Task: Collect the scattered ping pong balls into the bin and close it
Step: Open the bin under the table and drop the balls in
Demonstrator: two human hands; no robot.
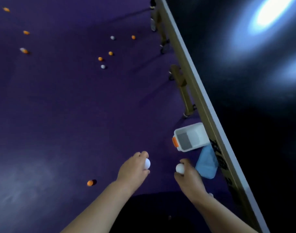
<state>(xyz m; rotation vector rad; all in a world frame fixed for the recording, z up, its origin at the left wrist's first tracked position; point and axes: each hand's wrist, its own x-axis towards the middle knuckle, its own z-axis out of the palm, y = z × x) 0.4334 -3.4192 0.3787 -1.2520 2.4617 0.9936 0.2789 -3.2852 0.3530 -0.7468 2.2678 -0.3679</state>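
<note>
1. Head view, the only angle: both arms are out over the purple floor (59,115). The left hand (135,167) has its fingers curled round a white ball (147,163). The right hand (187,174) pinches a second white ball (179,168) between thumb and fingers.

2. The target: the white bin (187,127) sits open on the floor, its far side tucked under the table edge (194,84) and its orange latch (175,142) facing the hands. I can see no balls inside it.

3. The blue lid (207,163) lies on the floor right by the bin's near corner. Whether the two touch, I can't tell.

4. What matters for the drop is that the bin lies ahead and to the right of both hands. The right hand is clearly the nearer and only needs a short reach forward. The left would have to cross further over to the right.

5. Plenty remains. One orange ball (90,182) is near the left forearm. A cluster (102,66) sits well ahead, with more strays far left (26,32). By my reading the task is at an early stage, and the lid goes on last.
</note>
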